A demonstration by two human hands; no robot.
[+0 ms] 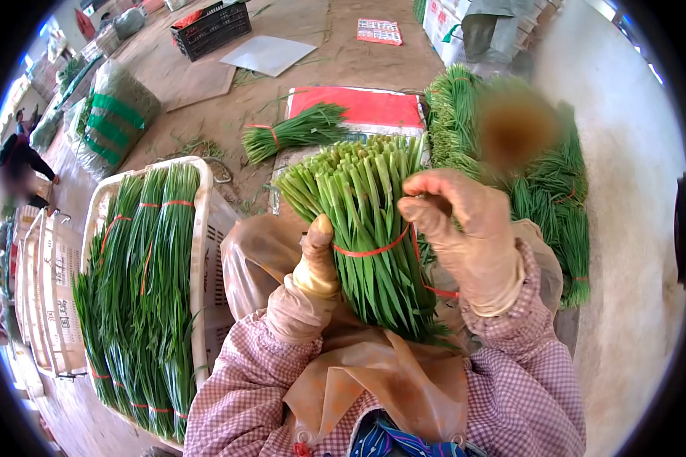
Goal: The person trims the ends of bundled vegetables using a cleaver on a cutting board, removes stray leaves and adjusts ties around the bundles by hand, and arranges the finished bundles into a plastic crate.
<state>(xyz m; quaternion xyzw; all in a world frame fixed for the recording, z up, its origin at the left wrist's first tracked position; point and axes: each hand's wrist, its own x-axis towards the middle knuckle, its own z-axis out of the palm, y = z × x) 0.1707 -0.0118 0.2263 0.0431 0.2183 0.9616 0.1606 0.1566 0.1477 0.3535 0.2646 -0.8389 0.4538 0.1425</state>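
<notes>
A thick bunch of garlic chives [366, 198] stands in front of me with its pale cut ends up and its leaves down against my apron. My left hand [312, 266] is closed around its left side, thumb up. A red tie [373, 251] crosses the bunch at mid-height, and a length of it hangs loose on the right below my other hand. My right hand [465, 228] is at the upper right of the bunch, thumb and forefinger curled into a pinch beside the stems. What they hold, if anything, is hidden. Both hands wear thin, stained gloves.
On the left, a white crate [206, 190] holds several tied chive bunches. Another tied bunch [297, 131] lies ahead by a red-and-white sack [358, 105]. More chives [549, 206] are piled at right by a pale wall [625, 152]. A black crate [212, 30] stands farther off.
</notes>
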